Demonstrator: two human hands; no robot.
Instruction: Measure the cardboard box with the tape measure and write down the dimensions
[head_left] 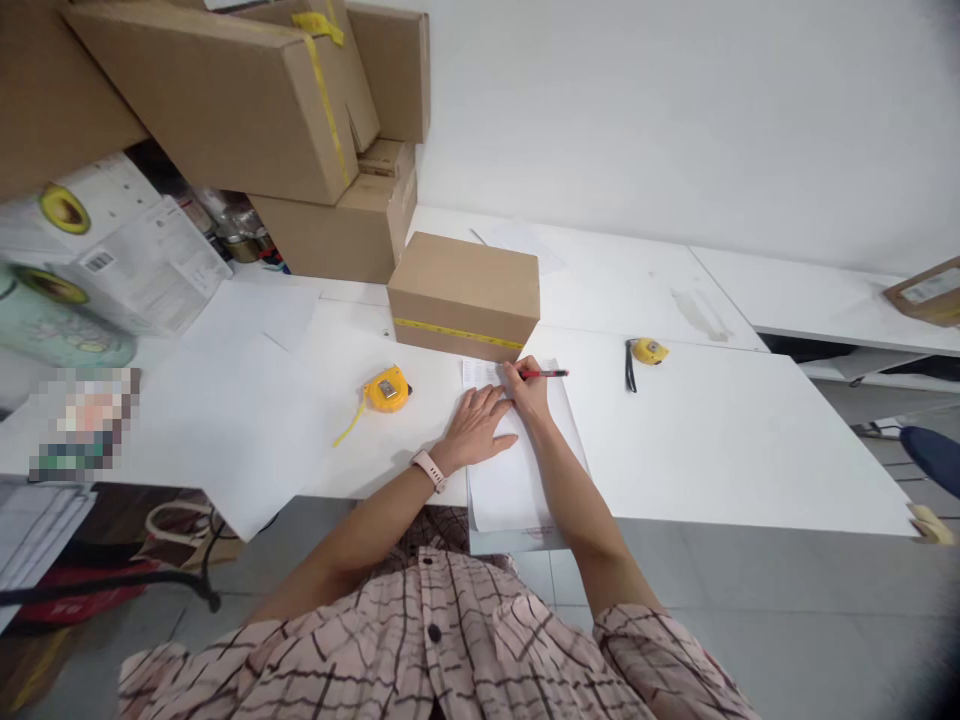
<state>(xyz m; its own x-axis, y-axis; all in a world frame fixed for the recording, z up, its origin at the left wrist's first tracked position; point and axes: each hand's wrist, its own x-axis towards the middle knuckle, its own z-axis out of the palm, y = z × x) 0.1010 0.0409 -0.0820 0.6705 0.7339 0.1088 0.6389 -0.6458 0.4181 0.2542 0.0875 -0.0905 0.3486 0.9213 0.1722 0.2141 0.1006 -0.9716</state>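
My right hand (pixel 530 390) grips a red pen (pixel 553 373), its fingers near the top of a white sheet of paper (pixel 510 490) that carries small printed text. The pen's tip is hidden behind my fingers. Flat on the same sheet, my left hand (pixel 478 425) lies with its fingers stretched out. Just beyond both hands stands a closed cardboard box (pixel 465 290) with a yellow measuring strip across its front face. A yellow tape measure (pixel 388 389) rests left of my left hand, a short length of its tape pulled out.
Stacked cardboard boxes (pixel 300 110) fill the back left. Large white sheets (pixel 232 400) cover the table's left part, one hanging over the front edge. A second tape measure (pixel 649 351) with a black strap lies to the right. Another carton (pixel 930 292) sits far right.
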